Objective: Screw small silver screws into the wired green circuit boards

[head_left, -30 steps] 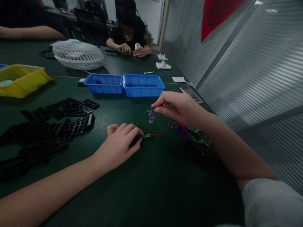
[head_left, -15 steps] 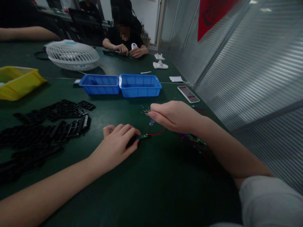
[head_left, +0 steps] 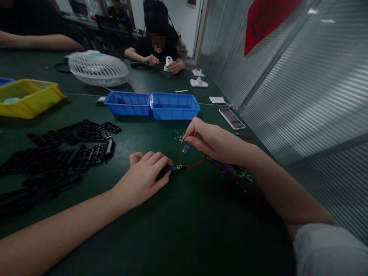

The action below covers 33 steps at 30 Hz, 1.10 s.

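My right hand (head_left: 205,138) is closed around the clear purplish handle of a screwdriver (head_left: 186,147). Its thin shaft slants down and left, with the tip at or just above a small green circuit board (head_left: 176,167). My left hand (head_left: 151,168) grips a dark part at the board's left end, mostly hidden under the fingers. A red wire (head_left: 195,165) curves from the board toward my right hand. Loose small screws (head_left: 180,137) lie scattered just beyond the screwdriver. Under my right wrist sits a bundle of circuit boards with red and blue wires (head_left: 243,174).
Rows of black plastic parts (head_left: 83,155) cover the left side. Two blue bins (head_left: 175,107), a yellow bin (head_left: 43,103), a white fan (head_left: 97,69) and a phone (head_left: 232,119) stand or lie farther back. Across the table, a person's hands (head_left: 174,67) hold a white piece.
My right fingers have shifted on the screwdriver handle, showing more of it. My left hand keeps its grip beside the board. The whole view has moved slightly.
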{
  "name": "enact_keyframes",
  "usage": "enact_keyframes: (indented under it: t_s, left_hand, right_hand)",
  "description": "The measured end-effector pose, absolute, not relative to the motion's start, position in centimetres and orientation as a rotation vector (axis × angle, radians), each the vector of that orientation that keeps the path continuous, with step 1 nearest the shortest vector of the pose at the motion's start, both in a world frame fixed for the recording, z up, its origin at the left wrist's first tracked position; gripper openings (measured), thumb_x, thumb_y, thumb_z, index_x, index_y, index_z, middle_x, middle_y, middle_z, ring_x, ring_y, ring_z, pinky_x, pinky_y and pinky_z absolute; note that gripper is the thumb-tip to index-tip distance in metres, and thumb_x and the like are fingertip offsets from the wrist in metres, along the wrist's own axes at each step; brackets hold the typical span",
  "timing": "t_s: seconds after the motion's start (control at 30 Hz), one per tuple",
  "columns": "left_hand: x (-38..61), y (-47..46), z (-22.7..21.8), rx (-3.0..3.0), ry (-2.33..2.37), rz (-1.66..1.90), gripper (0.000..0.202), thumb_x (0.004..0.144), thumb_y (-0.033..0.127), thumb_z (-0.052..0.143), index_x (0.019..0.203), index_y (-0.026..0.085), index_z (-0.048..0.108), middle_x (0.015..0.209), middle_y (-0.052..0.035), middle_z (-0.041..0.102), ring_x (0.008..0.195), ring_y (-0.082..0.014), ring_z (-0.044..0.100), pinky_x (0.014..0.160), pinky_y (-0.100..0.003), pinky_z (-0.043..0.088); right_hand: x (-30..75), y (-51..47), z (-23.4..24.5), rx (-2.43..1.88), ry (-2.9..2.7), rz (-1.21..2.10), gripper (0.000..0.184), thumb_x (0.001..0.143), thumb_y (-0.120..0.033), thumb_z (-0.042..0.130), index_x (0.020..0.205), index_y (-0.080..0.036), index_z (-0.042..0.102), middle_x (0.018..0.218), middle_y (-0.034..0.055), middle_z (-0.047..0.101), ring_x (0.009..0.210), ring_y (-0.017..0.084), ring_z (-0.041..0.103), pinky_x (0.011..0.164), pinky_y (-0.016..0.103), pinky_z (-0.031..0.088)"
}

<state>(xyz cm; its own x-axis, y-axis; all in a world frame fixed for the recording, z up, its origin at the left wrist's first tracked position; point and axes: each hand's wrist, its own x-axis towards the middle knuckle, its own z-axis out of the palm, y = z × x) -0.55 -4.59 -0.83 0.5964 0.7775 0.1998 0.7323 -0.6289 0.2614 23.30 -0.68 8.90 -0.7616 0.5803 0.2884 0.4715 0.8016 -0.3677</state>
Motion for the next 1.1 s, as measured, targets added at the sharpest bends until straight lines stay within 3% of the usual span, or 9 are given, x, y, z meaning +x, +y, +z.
enact_keyframes:
  t_s: [0.2, 0.33, 0.47, 0.6, 0.67, 0.8, 0.87, 0.97, 1.1]
  left_hand:
    - [-0.6, -4.6, -1.0, 2.658, 1.273, 0.445, 0.018, 0.095, 0.036, 0.045, 0.108, 0.028, 0.055, 0.106, -0.0016, 0.061, 0.101, -0.0257, 0.054, 0.086, -0.047, 0.025]
    - [-0.7, -4.6, -1.0, 2.659, 1.272, 0.453, 0.018, 0.096, 0.036, 0.044, 0.108, 0.028, 0.055, 0.107, -0.0022, 0.061, 0.101, -0.0259, 0.054, 0.086, -0.047, 0.025]
    - [-0.6, -4.7, -0.9, 2.658, 1.274, 0.462, 0.018, 0.095, 0.036, 0.045, 0.107, 0.028, 0.055, 0.106, -0.0017, 0.061, 0.1, -0.026, 0.055, 0.086, -0.047, 0.025]
    - [-0.6, -4.6, -1.0, 2.659, 1.274, 0.464, 0.018, 0.095, 0.035, 0.045, 0.107, 0.028, 0.055, 0.105, -0.0022, 0.061, 0.1, -0.026, 0.055, 0.086, -0.047, 0.025]
    - [-0.6, -4.6, -1.0, 2.659, 1.276, 0.461, 0.018, 0.095, 0.036, 0.045, 0.107, 0.027, 0.056, 0.105, -0.0025, 0.062, 0.1, -0.026, 0.055, 0.086, -0.047, 0.025]
    - [-0.5, -4.7, -0.9, 2.662, 1.277, 0.46, 0.019, 0.095, 0.036, 0.045, 0.108, 0.027, 0.056, 0.105, -0.0032, 0.062, 0.1, -0.0255, 0.054, 0.087, -0.047, 0.025]
    - [-0.5, -4.7, -0.8, 2.664, 1.277, 0.452, 0.019, 0.095, 0.035, 0.044, 0.107, 0.027, 0.057, 0.105, -0.0039, 0.062, 0.1, -0.0256, 0.054, 0.087, -0.047, 0.026]
    - [-0.5, -4.6, -0.8, 2.665, 1.277, 0.445, 0.02, 0.095, 0.036, 0.044, 0.107, 0.026, 0.057, 0.105, -0.0045, 0.062, 0.099, -0.0262, 0.054, 0.087, -0.047, 0.026]
    - [-0.5, -4.6, -0.8, 2.659, 1.274, 0.459, 0.019, 0.095, 0.036, 0.044, 0.106, 0.027, 0.056, 0.105, -0.0035, 0.062, 0.099, -0.0269, 0.055, 0.087, -0.048, 0.027]
  right_hand:
    - [23.5, -0.6, 9.4, -0.79, -2.614, 0.444, 0.021, 0.099, -0.034, 0.046, 0.1, -0.015, 0.055, 0.092, 0.0038, 0.063, 0.079, 0.011, 0.057, 0.069, 0.022, 0.039]
    - [23.4, -0.6, 9.2, -0.893, -2.608, 0.247, 0.034, 0.095, -0.048, 0.05, 0.087, -0.016, 0.057, 0.077, -0.0001, 0.061, 0.066, 0.01, 0.052, 0.06, 0.022, 0.031]
    - [22.8, -1.1, 9.1, -1.082, -2.635, -0.044, 0.048, 0.097, -0.056, 0.039, 0.073, -0.017, 0.056, 0.063, -0.0017, 0.054, 0.056, 0.009, 0.043, 0.056, 0.025, 0.022]
    - [22.1, -1.9, 9.1, -1.361, -2.657, -0.181, 0.058, 0.099, -0.056, 0.024, 0.073, -0.019, 0.06, 0.061, 0.0015, 0.057, 0.057, 0.013, 0.047, 0.056, 0.028, 0.019]
    - [21.9, -2.2, 9.1, -1.359, -2.67, -0.139, 0.052, 0.1, -0.05, 0.025, 0.08, -0.019, 0.061, 0.068, 0.0028, 0.061, 0.062, 0.015, 0.052, 0.056, 0.028, 0.022]
    - [22.1, -2.3, 8.8, -0.999, -2.704, 0.17, 0.024, 0.094, -0.024, 0.035, 0.105, -0.016, 0.055, 0.098, 0.006, 0.063, 0.085, 0.016, 0.058, 0.068, 0.027, 0.037]
    - [22.1, -2.1, 8.4, -0.934, -2.661, 0.277, 0.024, 0.093, -0.018, 0.035, 0.113, -0.014, 0.047, 0.1, 0.0059, 0.061, 0.08, 0.014, 0.057, 0.069, 0.026, 0.039]
    - [22.0, -1.9, 7.6, -0.915, -2.577, 0.29, 0.018, 0.097, -0.023, 0.036, 0.113, -0.014, 0.041, 0.09, 0.0034, 0.058, 0.065, 0.011, 0.052, 0.061, 0.024, 0.039]
    - [21.6, -1.7, 6.7, -0.802, -2.486, 0.146, 0.019, 0.099, -0.035, 0.044, 0.102, -0.016, 0.045, 0.087, 0.0038, 0.061, 0.071, 0.012, 0.058, 0.059, 0.023, 0.039]
